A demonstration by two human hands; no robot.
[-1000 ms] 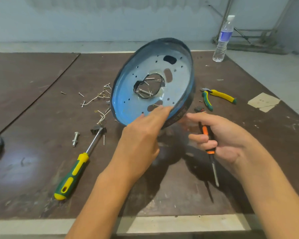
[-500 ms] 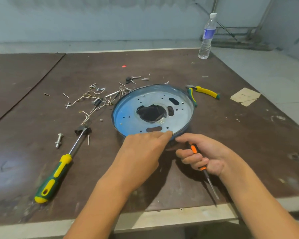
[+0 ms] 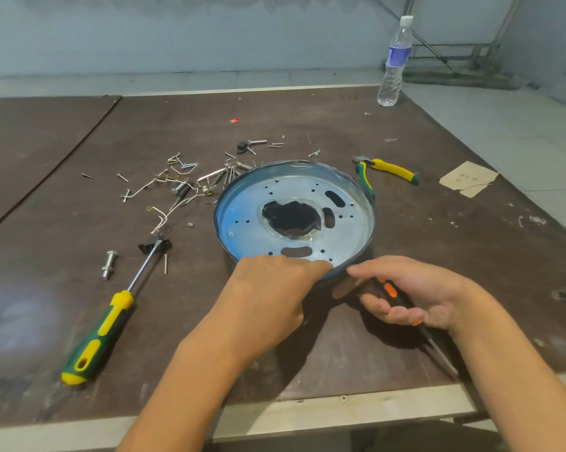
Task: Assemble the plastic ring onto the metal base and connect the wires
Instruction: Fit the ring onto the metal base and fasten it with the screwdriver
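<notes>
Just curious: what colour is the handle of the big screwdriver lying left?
Green and yellow handle; head view.

water bottle label (image 3: 397, 57): blue with white marks, too small to read
paper scrap (image 3: 467, 179): faint grey marks, too blurry to read
words that can be read: none

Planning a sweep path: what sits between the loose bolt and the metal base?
Head view: the green-yellow screwdriver's shaft, a black clip at its tip, one loose screw; otherwise bare table.
</notes>
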